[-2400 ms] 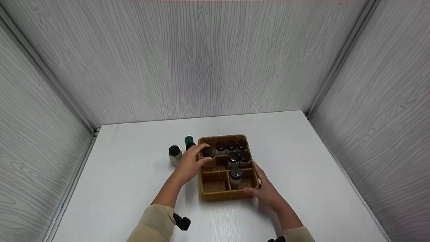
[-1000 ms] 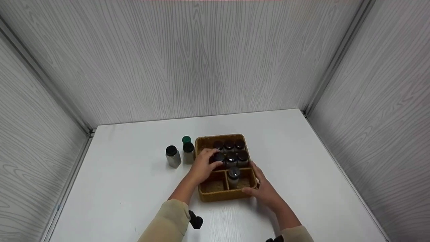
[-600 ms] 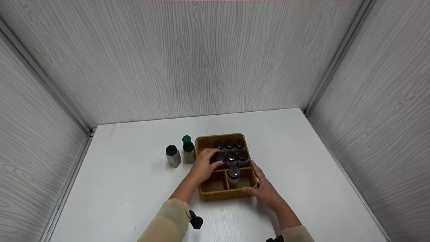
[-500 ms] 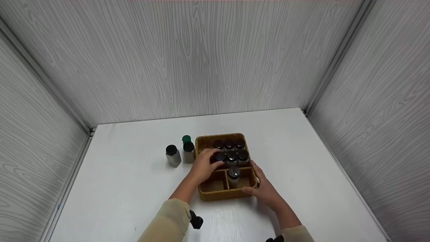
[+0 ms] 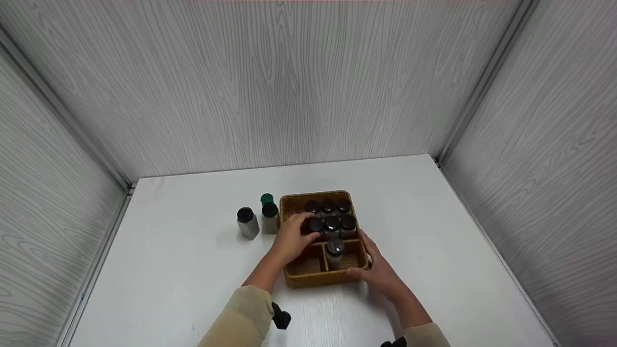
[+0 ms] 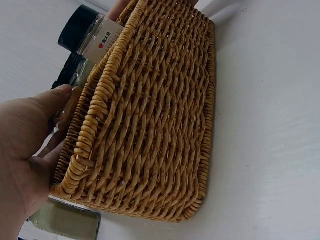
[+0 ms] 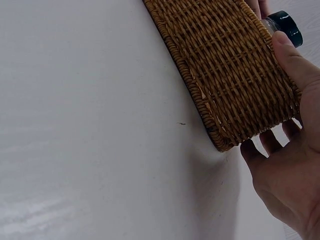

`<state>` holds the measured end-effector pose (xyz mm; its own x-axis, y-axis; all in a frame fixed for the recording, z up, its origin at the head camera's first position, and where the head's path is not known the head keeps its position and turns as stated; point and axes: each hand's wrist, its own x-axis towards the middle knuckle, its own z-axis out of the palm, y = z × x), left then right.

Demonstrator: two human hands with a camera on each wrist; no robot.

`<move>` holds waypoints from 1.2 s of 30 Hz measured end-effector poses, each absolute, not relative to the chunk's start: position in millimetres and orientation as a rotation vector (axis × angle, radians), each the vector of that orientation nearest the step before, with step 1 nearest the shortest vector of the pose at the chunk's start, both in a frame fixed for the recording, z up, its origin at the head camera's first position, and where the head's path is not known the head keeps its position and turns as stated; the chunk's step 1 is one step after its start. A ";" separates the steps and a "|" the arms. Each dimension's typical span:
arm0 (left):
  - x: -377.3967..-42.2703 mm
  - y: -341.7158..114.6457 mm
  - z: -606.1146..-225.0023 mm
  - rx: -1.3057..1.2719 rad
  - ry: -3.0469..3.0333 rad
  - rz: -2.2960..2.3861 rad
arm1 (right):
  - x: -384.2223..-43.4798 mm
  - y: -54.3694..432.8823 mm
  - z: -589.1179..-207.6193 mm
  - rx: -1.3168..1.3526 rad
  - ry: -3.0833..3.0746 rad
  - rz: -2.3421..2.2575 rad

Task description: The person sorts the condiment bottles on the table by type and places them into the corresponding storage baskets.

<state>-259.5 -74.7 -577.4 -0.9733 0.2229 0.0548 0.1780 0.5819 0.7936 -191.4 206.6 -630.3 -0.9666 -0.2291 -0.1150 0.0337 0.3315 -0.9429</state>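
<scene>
A brown wicker basket [image 5: 324, 279] with compartments stands on the white table. My left hand [image 5: 290, 238] reaches over its left side, thumb and fingers round a dark-lidded jar [image 5: 315, 224] in the middle compartment; the jar's body is mostly hidden. That jar stands in line with two similar lidded jars. Another three lidded jars [image 5: 328, 206] fill part of the back compartment. A labelled jar [image 6: 102, 42] stands in the front right compartment. My right hand [image 5: 381, 274] grips the basket's front right corner, thumb [image 7: 287, 47] on the front rim and fingers along the right side.
Left of the basket stand two black-lidded glass jars, one farther out [image 5: 248, 224] and one close to the basket wall [image 5: 270, 219]. A green-capped bottle [image 5: 267, 199] is partly hidden behind the nearer one. Pale wood-grain panels [image 5: 289, 96] enclose the table's back and sides.
My left hand has moved right, setting the jar from the basket's left side beside the others in the middle compartment. Over the last second both hands have stayed almost still.
</scene>
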 end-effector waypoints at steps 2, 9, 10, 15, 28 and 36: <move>-259.5 -74.8 -577.4 0.349 2.744 1.382 | -191.8 206.7 -630.4 -0.167 2.366 -1.684; -258.9 -76.3 -578.2 0.347 2.727 1.416 | -193.1 206.6 -630.5 -0.164 2.381 -1.673; -258.4 -77.0 -578.2 0.345 2.726 1.413 | -193.0 206.3 -630.3 -0.165 2.383 -1.673; -254.0 -85.1 -576.6 0.380 2.760 1.395 | -192.8 207.1 -630.7 -0.176 2.370 -1.665; -255.0 -131.1 -554.8 0.313 2.834 1.660 | -192.4 209.0 -632.4 -0.196 2.363 -1.675; -263.7 -166.2 -553.2 0.091 2.880 1.767 | -192.0 208.1 -630.7 -0.195 2.362 -1.677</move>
<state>-263.7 -166.2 -553.2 -0.9702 -0.0785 0.2292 0.1687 0.4598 0.8718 -192.0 208.1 -630.7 -0.9628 -0.2443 -0.1155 0.0285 0.3335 -0.9423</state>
